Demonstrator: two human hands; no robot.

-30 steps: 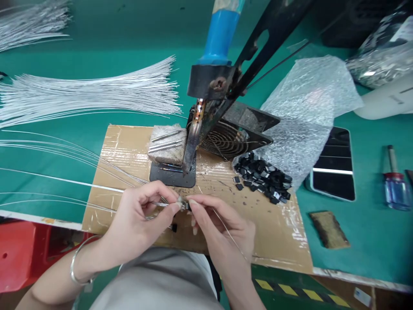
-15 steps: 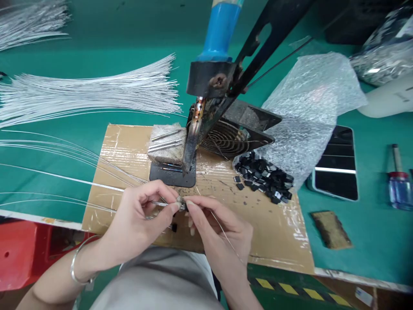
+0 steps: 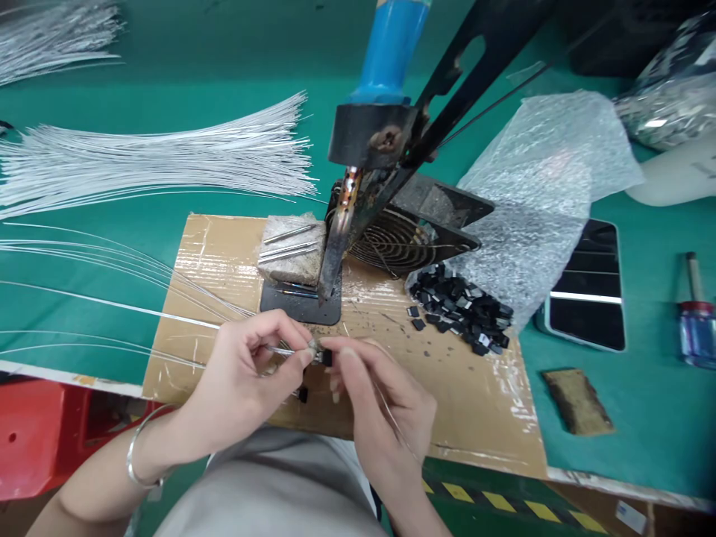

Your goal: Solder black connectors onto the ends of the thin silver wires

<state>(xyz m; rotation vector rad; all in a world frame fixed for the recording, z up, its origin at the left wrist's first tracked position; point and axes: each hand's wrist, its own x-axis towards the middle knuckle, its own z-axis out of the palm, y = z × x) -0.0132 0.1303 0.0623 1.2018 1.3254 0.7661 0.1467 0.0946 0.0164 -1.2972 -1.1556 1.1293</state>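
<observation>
Currently, white wires (image 3: 184, 320) in left hand (image 3: 243, 380).

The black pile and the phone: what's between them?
The head view shows clear plastic and some green table between the black pile and the phone.

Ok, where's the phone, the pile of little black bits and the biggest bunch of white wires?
Phone (image 3: 587, 322), head view: its dark screen.
Pile of black bits (image 3: 462, 309), head view: its middle.
Biggest bunch of white wires (image 3: 162, 162), head view: its middle strands.

A small black connector (image 3: 327, 359) sat toward seven o'clock, a pale wire (image 3: 112, 303) (nearly straight) trailed toward nine, and a thin strand (image 3: 392, 420) slanted toward five.
</observation>
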